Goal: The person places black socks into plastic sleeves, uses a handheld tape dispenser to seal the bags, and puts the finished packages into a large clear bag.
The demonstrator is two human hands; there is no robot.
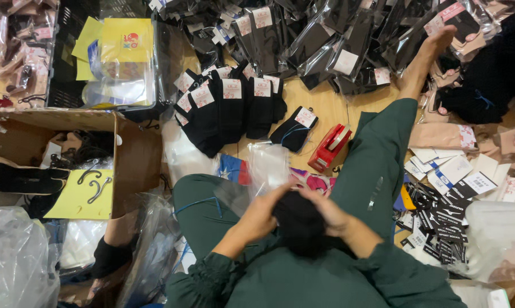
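I sit on a wooden floor in green trousers. Both hands hold a bundle of black socks [299,223] over my lap. My left hand [260,215] grips its left side, and my right hand [330,214] grips its right side with fingers curled over the top. A clear plastic bag [269,164] lies just beyond my hands. A row of folded black socks with white paper labels [230,108] lies fanned on the floor further ahead.
A red tape dispenser [329,147] stands by my right leg. A heap of bagged black socks [326,40] fills the far side. An open cardboard box [137,154] with hooks is at left. Paper labels [451,174] and black tags [440,214] lie at right.
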